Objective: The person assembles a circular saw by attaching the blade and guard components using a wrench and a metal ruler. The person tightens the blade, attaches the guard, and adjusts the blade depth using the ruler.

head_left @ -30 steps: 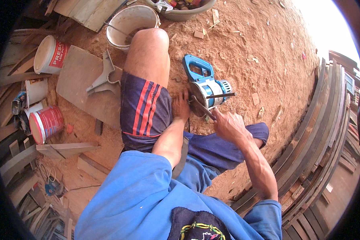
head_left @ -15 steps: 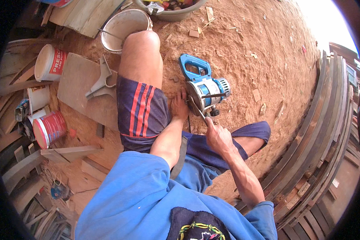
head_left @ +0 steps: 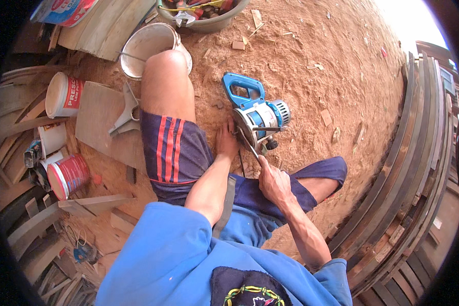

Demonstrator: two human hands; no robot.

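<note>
a wide grey basin (head_left: 214, 24) at the top, cut off by the frame's edge, holds a jumble of red and dark pieces, with an adjustable wrench (head_left: 184, 19) at its near rim. just below it is a white bucket (head_left: 155, 36) with a thin rod (head_left: 132, 56) leaning in it; the person's left knee stands in front, hiding part of the inside. smaller tubs line the left side: a white one with a red label (head_left: 56, 95), a red one (head_left: 75, 174) and a plain white one (head_left: 54, 138), their contents out of sight. among the other things, a long stack of timber (head_left: 392, 168) runs down the right, and a flat board (head_left: 94, 115) lies at left under a grey three-armed piece (head_left: 126, 116). the blue and silver power tool (head_left: 262, 116) lies on the sandy ground ahead of the person, its round base toward the left hand (head_left: 226, 140). that hand's fingers are at the base's edge; whether they grip it, i cannot tell. the right hand (head_left: 275, 182) is closed round a slim tool (head_left: 253, 152) reaching the base. small wood scraps (head_left: 326, 118) lie beyond.
</note>
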